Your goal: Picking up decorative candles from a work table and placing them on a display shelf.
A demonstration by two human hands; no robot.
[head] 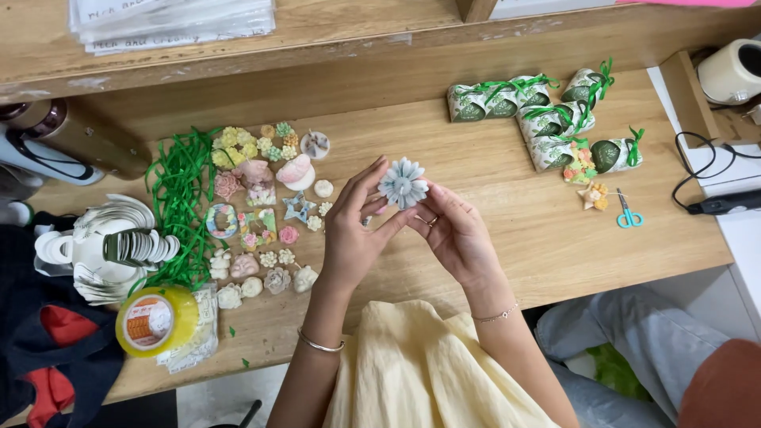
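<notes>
While we pinch the pale blue flower [403, 183] between our left hand [354, 230] & right hand [454, 231], fingertips only, it hangs above the wooden table [507, 230]. Risk, imo: petals look brittle, so a tight squeeze could chip one. Small moulded pieces [261, 230] lie left, wrapped packets [547, 119] w/ scissors [629, 214] right.

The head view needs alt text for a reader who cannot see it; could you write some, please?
Both hands, left hand and right hand, hold up a pale blue flower ornament over a wooden table. Small pastel ornaments and green ribbon strands lie left, wrapped packets right.
</notes>
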